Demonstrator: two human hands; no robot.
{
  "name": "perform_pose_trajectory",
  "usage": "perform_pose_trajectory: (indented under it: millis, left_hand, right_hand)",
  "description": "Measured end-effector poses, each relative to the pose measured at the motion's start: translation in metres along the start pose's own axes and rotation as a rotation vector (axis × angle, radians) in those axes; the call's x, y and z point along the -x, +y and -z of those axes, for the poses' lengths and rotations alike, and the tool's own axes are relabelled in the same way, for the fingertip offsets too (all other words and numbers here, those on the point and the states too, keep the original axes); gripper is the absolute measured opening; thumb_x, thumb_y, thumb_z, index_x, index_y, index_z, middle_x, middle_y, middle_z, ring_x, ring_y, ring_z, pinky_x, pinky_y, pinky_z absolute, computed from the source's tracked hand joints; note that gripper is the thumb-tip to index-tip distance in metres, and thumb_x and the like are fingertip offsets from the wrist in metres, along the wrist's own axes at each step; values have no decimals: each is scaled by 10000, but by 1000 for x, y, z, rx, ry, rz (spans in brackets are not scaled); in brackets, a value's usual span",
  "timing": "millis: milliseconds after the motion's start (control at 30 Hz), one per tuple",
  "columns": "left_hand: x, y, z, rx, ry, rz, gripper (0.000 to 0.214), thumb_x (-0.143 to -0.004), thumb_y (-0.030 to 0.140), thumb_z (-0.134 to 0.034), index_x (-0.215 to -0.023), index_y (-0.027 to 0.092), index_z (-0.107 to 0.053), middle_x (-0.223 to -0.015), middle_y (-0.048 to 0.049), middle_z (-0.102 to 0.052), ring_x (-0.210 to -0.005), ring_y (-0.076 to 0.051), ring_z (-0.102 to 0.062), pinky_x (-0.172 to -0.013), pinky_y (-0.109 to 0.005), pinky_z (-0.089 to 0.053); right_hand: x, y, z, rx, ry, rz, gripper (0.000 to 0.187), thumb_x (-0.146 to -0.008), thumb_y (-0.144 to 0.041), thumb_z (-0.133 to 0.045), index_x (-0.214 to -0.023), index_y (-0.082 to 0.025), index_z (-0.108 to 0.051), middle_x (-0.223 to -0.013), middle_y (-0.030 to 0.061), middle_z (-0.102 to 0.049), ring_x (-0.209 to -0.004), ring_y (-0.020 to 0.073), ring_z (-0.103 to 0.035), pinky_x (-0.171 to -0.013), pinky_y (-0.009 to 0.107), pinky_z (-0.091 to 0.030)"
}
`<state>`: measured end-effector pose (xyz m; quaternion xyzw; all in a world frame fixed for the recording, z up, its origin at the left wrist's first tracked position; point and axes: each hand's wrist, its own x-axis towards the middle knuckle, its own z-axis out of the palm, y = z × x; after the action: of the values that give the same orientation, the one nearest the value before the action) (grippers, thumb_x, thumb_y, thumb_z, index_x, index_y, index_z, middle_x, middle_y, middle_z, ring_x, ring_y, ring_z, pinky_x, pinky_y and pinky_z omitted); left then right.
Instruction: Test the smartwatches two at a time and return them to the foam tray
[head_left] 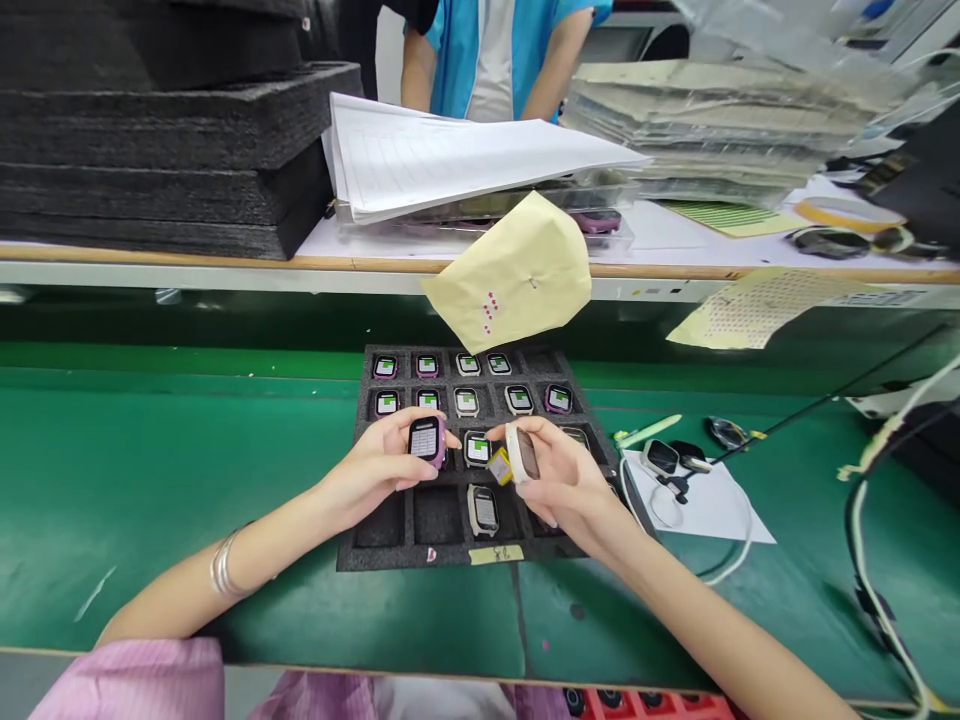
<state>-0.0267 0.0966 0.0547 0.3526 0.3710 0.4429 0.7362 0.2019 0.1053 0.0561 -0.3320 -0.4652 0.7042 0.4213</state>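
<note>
My left hand [382, 455] is closed on a purple-edged smartwatch body [426, 440] with a lit grid screen. My right hand [555, 475] grips a white smartwatch body [522, 453] turned on its side, with a small yellow sticker piece [499, 466] at its fingertips. Both hands hover over a black foam tray [397, 530] on the green belt. The tray's pockets hold several watch bodies, such as one [483, 509] in the front row and one [477, 448] between my hands.
A yellow sheet of paper [514, 272] hangs from the shelf edge above the tray. A white paper [705, 500] with a watch [661, 457] and cable lies to the right. Black foam stacks [165, 130] sit back left. A person in a blue vest [495, 55] stands behind the shelf.
</note>
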Motion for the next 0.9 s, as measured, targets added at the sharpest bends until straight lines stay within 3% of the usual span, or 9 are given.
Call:
perform_pose_trajectory:
  millis: [67, 200, 367, 467, 567, 700, 900]
  left_hand:
    - [-2, -4, 0, 28, -1, 28, 551, -598, 63, -761, -1123, 180, -635, -927, -43, -687, -610, -76, -493, -437, -183, -291]
    - [-2, -11, 1, 19, -28, 125, 588, -604, 33, -734, -1159, 183, -609, -887, -31, -678, -652, -99, -566, -505, -183, -399]
    - [3, -13, 1, 27, -45, 273, 604, -628, 32, -704, -1195, 191, -568, -965, -66, -673, -795, -204, -692, -655, -258, -511]
    - [4, -11, -1, 129, -53, 254, 510, -628, 5, -681, -1104, 175, -614, -983, -71, -674, -792, -161, -662, -682, -238, -487]
    - [5, -10, -2, 182, -72, 229, 425, -638, 11, -663, -1035, 161, -637, -930, -65, -681, -756, -124, -599, -651, -215, -448]
    - [6, -10, -5, 80, -64, 198, 415, -722, 86, -615, -1129, 162, -581, -946, -81, -685, -685, -130, -600, -573, -221, -424]
    - [10, -10, -11, 17, -98, 160, 348, -837, 201, -538, -1181, 165, -498, -927, -85, -667, -778, -246, -704, -663, -336, -540]
  right_hand:
    - [3, 1, -4, -18, -19, -13, 456, -682, -155, -772, -1053, -222, -516, -992, 67, -651, -525, 90, -515, -314, 139, -356]
    - [6, 2, -12, -26, -45, -37, 487, -725, -141, -765, -1093, -237, -460, -778, -19, -644, -574, 146, -668, -438, 187, -507]
    - [7, 1, -14, -75, -88, -15, 502, -725, -135, -766, -1112, -238, -464, -1047, 63, -664, -689, 170, -701, -453, 205, -543]
    - [9, 3, -14, -58, -70, 28, 370, -797, -203, -711, -1097, -217, -493, -1006, 78, -691, -638, 177, -701, -437, 227, -549]
    - [11, 6, -15, 27, 29, 103, 221, -878, -276, -652, -1040, -206, -518, -870, 53, -715, -543, 166, -687, -400, 214, -524]
    - [11, 8, -17, 120, 106, 141, 187, -892, -292, -664, -998, -205, -538, -725, 7, -696, -460, 144, -656, -359, 176, -482]
    - [15, 8, -13, 67, 24, 142, 193, -958, -370, -564, -1073, -216, -589, -886, 55, -718, -563, 188, -708, -407, 232, -550]
